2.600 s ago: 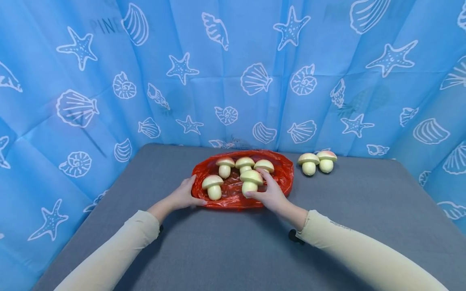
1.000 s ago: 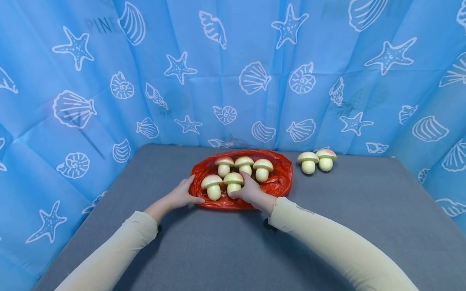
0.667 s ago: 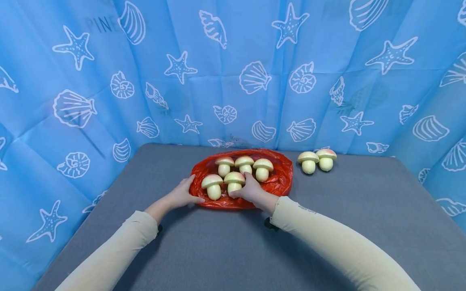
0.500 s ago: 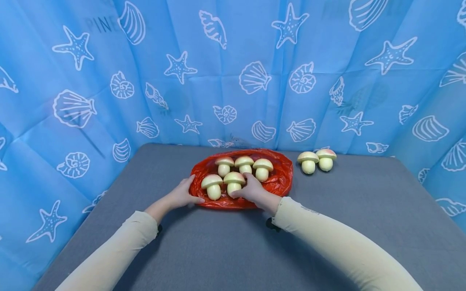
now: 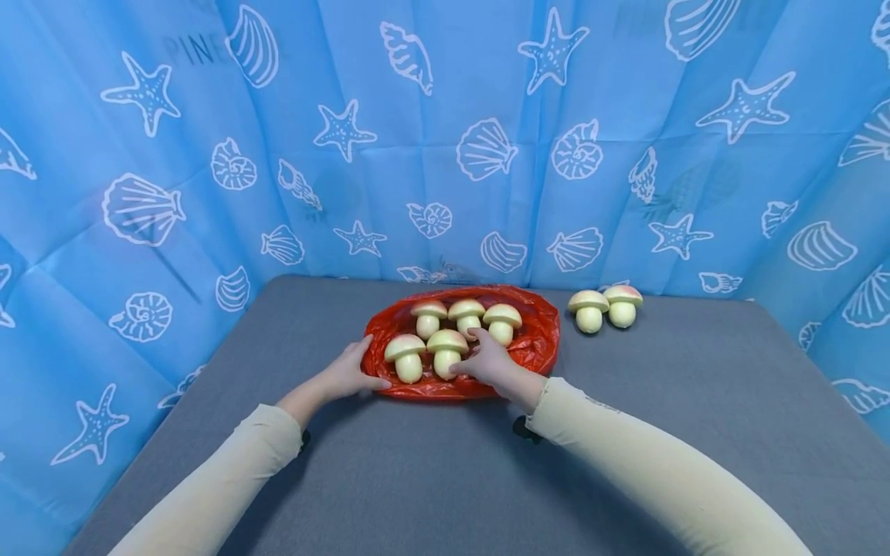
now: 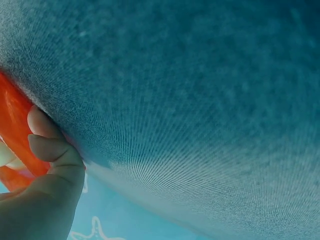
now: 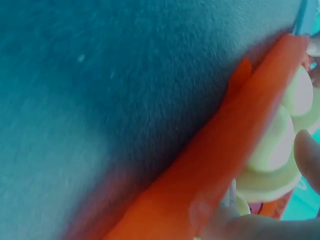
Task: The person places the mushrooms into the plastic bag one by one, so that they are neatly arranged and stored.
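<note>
A red plastic bag [image 5: 544, 328], its mouth spread wide, lies on the grey table with several pale toy mushrooms inside. Three stand along the back; a front-left mushroom [image 5: 406, 360] and a front-middle mushroom [image 5: 446, 357] sit nearer me. My left hand [image 5: 342, 372] grips the bag's left edge; the left wrist view shows its fingers [image 6: 50, 147] curled against the red plastic. Just right of the front-middle mushroom is my right hand [image 5: 495, 363], thumb and fingers spread apart over the bag with nothing between them. In the right wrist view the bag's rolled rim [image 7: 200, 170] crosses before the mushrooms.
Two more toy mushrooms, a left one [image 5: 589, 313] and a right one [image 5: 623, 306], stand side by side on the table [image 5: 417, 479], right of the bag. Behind the table hangs a blue curtain [image 5: 445, 154] with white shells and starfish.
My right hand has carried a mushroom left to the front-middle spot in the bag, let go of it and drawn slightly right. The left hand has stayed at the bag's edge.
</note>
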`<state>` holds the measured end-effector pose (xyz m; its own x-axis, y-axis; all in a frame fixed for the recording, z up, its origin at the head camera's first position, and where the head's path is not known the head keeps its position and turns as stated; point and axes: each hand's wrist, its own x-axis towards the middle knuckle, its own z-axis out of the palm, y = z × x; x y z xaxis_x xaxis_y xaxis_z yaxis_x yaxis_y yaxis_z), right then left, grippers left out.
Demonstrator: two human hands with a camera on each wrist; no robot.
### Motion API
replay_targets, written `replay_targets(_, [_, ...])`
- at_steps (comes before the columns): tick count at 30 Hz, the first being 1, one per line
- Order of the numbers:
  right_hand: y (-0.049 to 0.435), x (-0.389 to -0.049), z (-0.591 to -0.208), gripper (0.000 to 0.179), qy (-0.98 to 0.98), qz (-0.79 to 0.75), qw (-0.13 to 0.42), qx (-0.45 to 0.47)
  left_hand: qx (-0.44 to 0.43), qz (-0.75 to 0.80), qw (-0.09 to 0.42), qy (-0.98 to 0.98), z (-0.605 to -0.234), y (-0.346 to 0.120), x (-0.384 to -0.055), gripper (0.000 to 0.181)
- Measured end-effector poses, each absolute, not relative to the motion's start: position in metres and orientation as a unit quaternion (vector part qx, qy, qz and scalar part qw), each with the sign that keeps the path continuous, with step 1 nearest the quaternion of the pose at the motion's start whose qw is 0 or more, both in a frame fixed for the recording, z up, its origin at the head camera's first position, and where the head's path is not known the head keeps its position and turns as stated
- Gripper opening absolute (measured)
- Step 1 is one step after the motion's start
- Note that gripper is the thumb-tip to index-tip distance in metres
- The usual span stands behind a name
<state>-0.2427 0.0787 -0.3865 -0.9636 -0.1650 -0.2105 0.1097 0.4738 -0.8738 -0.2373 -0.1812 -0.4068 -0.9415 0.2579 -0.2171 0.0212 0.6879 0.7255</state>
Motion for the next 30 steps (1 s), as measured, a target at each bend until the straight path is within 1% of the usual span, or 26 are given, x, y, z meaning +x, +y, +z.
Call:
replay_targets(8, [0.102, -0.242, -0.370, 0.078, 0.844, -0.516, 0.145, -0.019, 0.078, 0.390, 0.150, 0.905, -0.408, -0.181, -0.236, 0.101])
replay_targets(15, [0.121, -0.238, -0.354, 0.075, 0.844, -0.517, 0.141, -0.021, 0.075, 0.387, 0.152, 0.906, -0.407, -0.182, -0.236, 0.101])
replay_targets(19, [0.133, -0.237, -0.349, 0.078, 0.847, -0.512, 0.140, -0.018, 0.074, 0.387, 0.153, 0.906, -0.407, -0.182, -0.236, 0.101])
replay_targets(30, [0.166, -0.237, -0.334, 0.078, 0.850, -0.511, 0.128, -0.019, 0.081, 0.383, 0.142, 0.909, -0.408, -0.183, -0.238, 0.099])
